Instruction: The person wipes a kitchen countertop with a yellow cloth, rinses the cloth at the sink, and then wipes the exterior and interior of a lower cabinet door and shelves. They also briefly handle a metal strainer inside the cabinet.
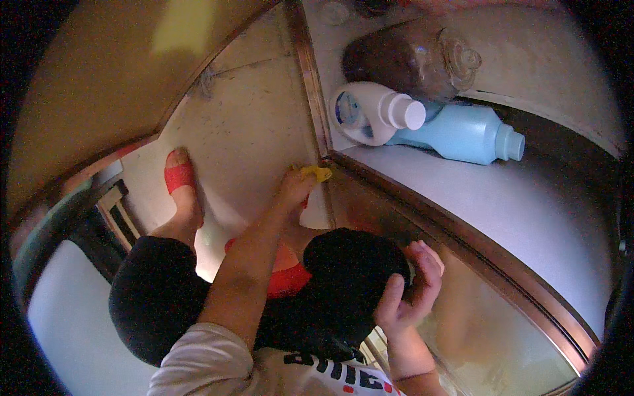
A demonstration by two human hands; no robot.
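My left hand (pixel 296 187) reaches forward past my knees and is closed on a yellow cloth (pixel 317 173). The cloth lies against the corner where two brown metal frame edges (pixel 324 157) meet. My right hand (pixel 415 289) is beside my right knee, fingers loosely curled and apart, with nothing in it. A glass pane (pixel 470 307) is set below the frame to the right. Behind the frame, on a pale shelf (pixel 446 198), a white plastic bottle (pixel 364 111) rests against a light blue plastic bottle (pixel 460 131) lying on its side.
A large, lidded glass jar (pixel 411 59) with dark contents is behind the bottles. Brown frame rails (pixel 465 250) run down to the right. My feet in red slippers (pixel 179 178) are on the pale floor (pixel 247 114). A white seat-like surface (pixel 74 307) is at the left.
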